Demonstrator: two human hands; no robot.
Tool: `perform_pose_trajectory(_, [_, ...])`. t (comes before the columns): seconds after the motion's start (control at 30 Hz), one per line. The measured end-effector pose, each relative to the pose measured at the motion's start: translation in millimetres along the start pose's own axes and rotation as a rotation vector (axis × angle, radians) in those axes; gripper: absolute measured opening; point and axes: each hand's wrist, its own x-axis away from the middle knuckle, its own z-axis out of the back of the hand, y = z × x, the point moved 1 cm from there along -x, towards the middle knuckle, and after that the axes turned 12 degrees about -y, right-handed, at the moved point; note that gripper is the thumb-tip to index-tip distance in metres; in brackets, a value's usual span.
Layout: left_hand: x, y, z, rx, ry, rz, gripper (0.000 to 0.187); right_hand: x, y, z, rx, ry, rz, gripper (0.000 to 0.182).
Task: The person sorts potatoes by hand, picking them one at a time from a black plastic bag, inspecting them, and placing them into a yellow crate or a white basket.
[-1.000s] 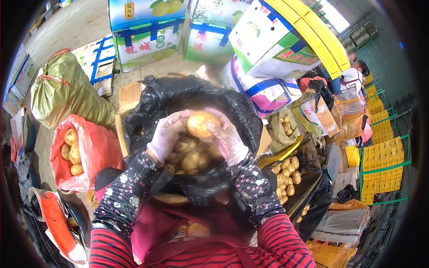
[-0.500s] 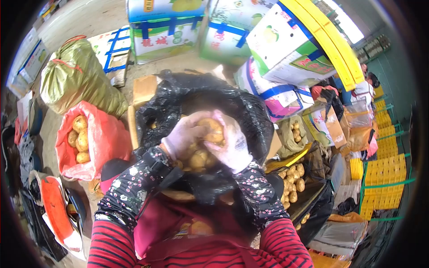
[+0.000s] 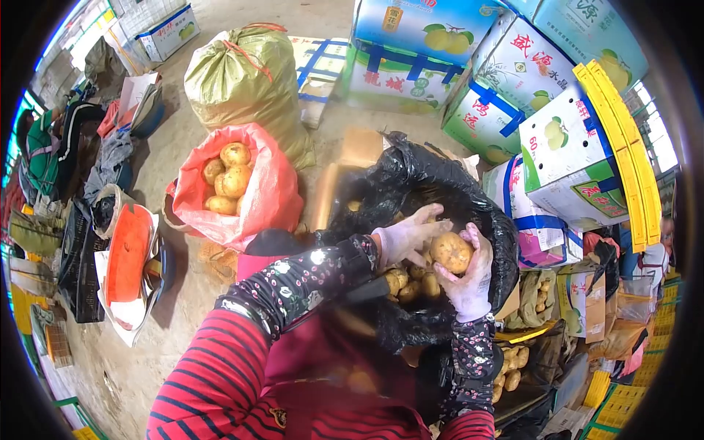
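Note:
A large potato [image 3: 451,253] is gripped by my right hand [image 3: 471,284], the gloved fingers and thumb around its right side. My left hand [image 3: 407,238], also in a pale glove, is just left of it with fingers spread and holding nothing. Both hands are over a box lined with a black plastic bag [image 3: 488,213]. Below them, more potatoes [image 3: 411,284] lie inside the liner, partly covered by my hands and sleeve.
To the left stands an open pink sack [image 3: 271,198] with several potatoes, and behind it a tied yellow-green sack [image 3: 242,84]. Printed cartons [image 3: 411,81] are stacked at the back. More potatoes [image 3: 513,363] lie at lower right. An orange-red object [image 3: 126,253] rests on the floor at left.
My view has swung left, so the scene sits further right. My left hand has come off the potato and spread its fingers, while my right hand still holds a potato.

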Motion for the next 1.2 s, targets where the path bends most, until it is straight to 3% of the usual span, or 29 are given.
perform_pose_trajectory(0.07, [1,-14,4,-0.282,-0.136,-0.219,0.06,1,-2,-4,-0.178,-0.023,-0.025,0.095])
perform_pose_trajectory(0.13, [-1,-7,9,-0.839,-0.083,-0.467,0.062,-1,-8,-2,-0.24,-0.024,-0.008,0.091])
perform_pose_trajectory(0.17, [-3,-5,18,-1.017,-0.056,-0.533,0.059,0,-2,-4,-0.487,-0.02,-0.048,0.088])
perform_pose_trajectory(0.2, [1,15,21,-0.33,-0.105,-0.105,0.049,-1,-2,-2,-0.479,-0.012,-0.078,0.087])
perform_pose_trajectory(0.23, [8,37,23,0.421,0.169,0.192,0.039,-3,-3,1,-0.473,0.0,-0.105,0.086])
perform_pose_trajectory(0.27, [24,51,37,-0.079,0.193,0.001,0.039,-5,-3,4,-0.47,0.017,-0.13,0.085])
perform_pose_trajectory(0.3, [38,90,40,0.232,0.357,0.102,0.042,-2,9,-1,-0.417,0.036,-0.107,0.082])
perform_pose_trajectory(0.33, [51,101,58,0.229,0.505,0.02,0.047,-1,10,2,-0.434,0.041,-0.101,0.082])
perform_pose_trajectory(0.4, [93,122,102,-0.164,0.783,-0.137,0.039,2,10,3,-0.472,0.042,-0.103,0.08])
perform_pose_trajectory(0.43, [116,146,106,-0.293,0.979,0.017,0.036,4,7,6,-0.449,0.031,-0.098,0.08])
perform_pose_trajectory(0.47, [137,154,121,-0.352,1.12,0.017,0.045,6,6,7,-0.442,0.024,-0.088,0.081])
perform_pose_trajectory(0.57, [190,149,177,-0.48,1.453,0.148,0.041,7,3,7,-0.368,0.008,-0.04,0.082])
perform_pose_trajectory(0.67, [236,101,251,-0.521,1.324,0.329,0.034,4,4,6,-0.216,0.011,0.02,0.08])
perform_pose_trajectory(0.77, [274,37,311,-0.763,0.823,0.614,0.026,4,12,2,-0.071,0.045,0.013,0.071])
perform_pose_trajectory(0.83, [250,46,305,-0.936,0.939,0.705,0.022,6,26,-3,-0.04,-0.012,-0.024,0.069])
perform_pose_trajectory(0.93, [195,89,275,-0.895,1.062,0.235,0.02,14,31,-3,-0.06,-0.121,-0.136,0.062])
perform_pose_trajectory(1.0, [150,116,229,-0.655,0.878,-0.029,0.023,23,44,-12,-0.106,-0.189,-0.155,0.06])
perform_pose_trajectory(1.07, [90,145,149,-0.3,0.85,0.035,0.034,27,44,-8,-0.151,-0.367,-0.356,0.06])
perform_pose_trajectory(1.13, [58,142,98,-0.129,0.581,-0.056,0.037,33,60,-12,-0.093,-0.469,-0.405,0.059])
perform_pose_trajectory(1.2, [36,126,50,-0.073,0.445,-0.097,0.037,35,71,-8,-0.262,-0.484,-0.506,0.058])
